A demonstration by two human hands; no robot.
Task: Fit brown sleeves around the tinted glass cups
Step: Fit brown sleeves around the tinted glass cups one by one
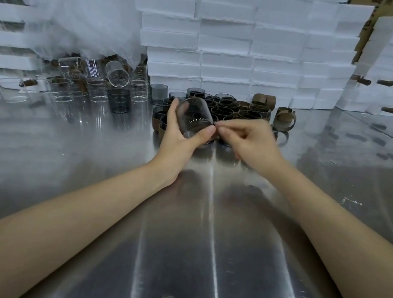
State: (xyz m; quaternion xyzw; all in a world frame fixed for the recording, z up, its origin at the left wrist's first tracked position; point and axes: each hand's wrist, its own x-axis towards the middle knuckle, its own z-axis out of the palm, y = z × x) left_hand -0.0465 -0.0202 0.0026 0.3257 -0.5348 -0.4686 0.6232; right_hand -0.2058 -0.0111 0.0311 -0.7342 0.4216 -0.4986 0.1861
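Above table (203, 248) | left fingers (173, 107) grip tilted cup (194, 115) | right fingers (229, 128) pinched beside it (hold unclear)

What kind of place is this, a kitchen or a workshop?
Probably a packing or assembly workshop: white foam boxes stacked high behind a steel table, dozens of tinted glass cups standing in a batch, and loose brown sleeves heaped beside them.

On your table (65, 157), sleeved cups (230, 108) cluster centrally, bare glasses (94, 89) to their left, loose sleeves (284, 117) to their right. Behind stand what seem foam boxes (228, 41).
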